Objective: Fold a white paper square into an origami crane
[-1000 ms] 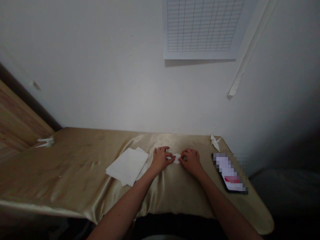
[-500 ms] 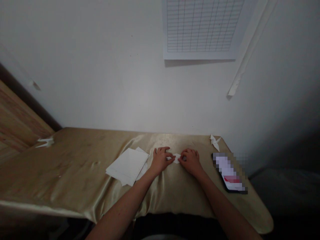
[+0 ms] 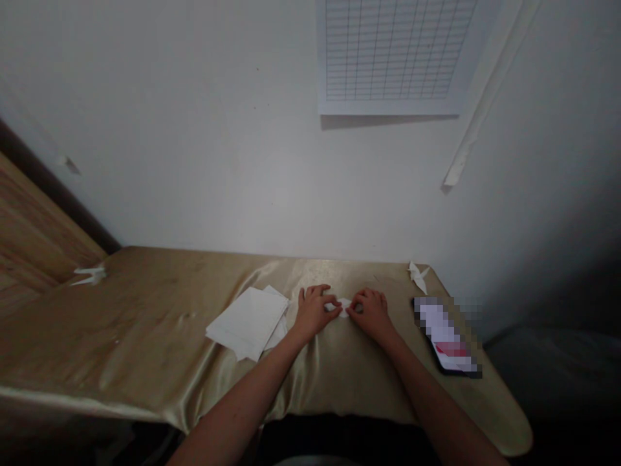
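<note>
A small folded piece of white paper [image 3: 345,307] lies between my two hands, low over the cloth. My left hand [image 3: 315,310] pinches its left side between thumb and index finger, the other fingers curled above. On the right side, my right hand [image 3: 369,310] holds the same paper with thumb and index finger pressed together. The fingertips hide its outer corners. Just left of my left forearm lies a stack of white paper sheets [image 3: 248,320].
A gold satin cloth [image 3: 140,323] covers the table against the wall. At the right stand a folded paper crane [image 3: 418,277] and a phone [image 3: 444,336]. Another folded white paper piece [image 3: 90,276] is at the far left. A printed grid sheet [image 3: 388,58] hangs on the wall.
Both hands keep their pinch on the folded paper with barely any movement. The whole view has shifted very slightly.
</note>
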{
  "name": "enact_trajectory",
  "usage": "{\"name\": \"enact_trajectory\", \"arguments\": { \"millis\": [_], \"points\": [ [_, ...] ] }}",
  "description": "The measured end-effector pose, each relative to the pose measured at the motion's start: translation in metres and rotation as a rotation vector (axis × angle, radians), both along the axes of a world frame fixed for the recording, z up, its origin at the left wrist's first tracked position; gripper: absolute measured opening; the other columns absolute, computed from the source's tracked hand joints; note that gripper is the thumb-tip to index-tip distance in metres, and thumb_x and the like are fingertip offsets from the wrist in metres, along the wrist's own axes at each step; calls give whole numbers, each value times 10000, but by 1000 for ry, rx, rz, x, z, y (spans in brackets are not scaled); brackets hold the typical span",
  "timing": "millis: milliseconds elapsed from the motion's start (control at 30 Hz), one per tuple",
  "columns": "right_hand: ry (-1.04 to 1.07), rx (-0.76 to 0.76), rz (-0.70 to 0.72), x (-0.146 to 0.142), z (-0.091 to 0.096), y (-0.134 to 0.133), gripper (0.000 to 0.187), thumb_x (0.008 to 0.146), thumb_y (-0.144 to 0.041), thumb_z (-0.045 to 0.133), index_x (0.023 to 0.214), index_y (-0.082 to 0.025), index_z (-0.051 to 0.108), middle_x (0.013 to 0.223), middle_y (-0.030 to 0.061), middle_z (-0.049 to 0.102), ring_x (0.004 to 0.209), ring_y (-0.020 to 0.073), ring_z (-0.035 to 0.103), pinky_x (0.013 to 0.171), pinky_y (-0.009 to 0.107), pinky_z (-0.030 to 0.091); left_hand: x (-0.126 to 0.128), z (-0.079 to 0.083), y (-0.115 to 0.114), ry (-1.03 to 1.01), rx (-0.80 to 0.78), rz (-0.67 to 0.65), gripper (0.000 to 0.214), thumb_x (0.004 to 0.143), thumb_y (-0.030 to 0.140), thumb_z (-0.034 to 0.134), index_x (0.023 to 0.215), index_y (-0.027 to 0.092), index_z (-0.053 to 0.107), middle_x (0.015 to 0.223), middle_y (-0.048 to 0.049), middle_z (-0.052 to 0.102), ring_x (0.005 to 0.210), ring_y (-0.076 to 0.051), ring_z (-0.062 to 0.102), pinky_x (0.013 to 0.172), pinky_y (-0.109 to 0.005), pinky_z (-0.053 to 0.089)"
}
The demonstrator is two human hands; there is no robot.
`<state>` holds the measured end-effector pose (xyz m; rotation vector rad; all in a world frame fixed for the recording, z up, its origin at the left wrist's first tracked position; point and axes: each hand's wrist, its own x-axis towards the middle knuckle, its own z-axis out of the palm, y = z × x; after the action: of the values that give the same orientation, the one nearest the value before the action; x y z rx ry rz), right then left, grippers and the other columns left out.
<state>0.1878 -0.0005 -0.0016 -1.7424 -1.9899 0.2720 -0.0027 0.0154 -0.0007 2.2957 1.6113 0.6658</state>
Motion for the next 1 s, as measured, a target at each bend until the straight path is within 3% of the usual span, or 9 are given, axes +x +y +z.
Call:
{"name": "enact_trajectory", "arguments": {
  "millis": [700,1000],
  "points": [
    [-6,-39,-10,-1,1,3,67,787,-313,711,792,-247,722,1052,57,662,1100,263,541,1017,421,304,0,-1,2,18,-31,5,177,810,439,755,971,368,755,1403,5,561,1330,-275,445,1164,-595,160],
    [-33,55,-38,-3,-11,3,218,812,-451,701,764,-239,715,987,78,646,1031,273,552,992,426,340,1,2,1,13,-41,16,198,808,477,752,974,369,756,1403,3,563,1329,-275,445,1175,-591,140]
  ]
}}
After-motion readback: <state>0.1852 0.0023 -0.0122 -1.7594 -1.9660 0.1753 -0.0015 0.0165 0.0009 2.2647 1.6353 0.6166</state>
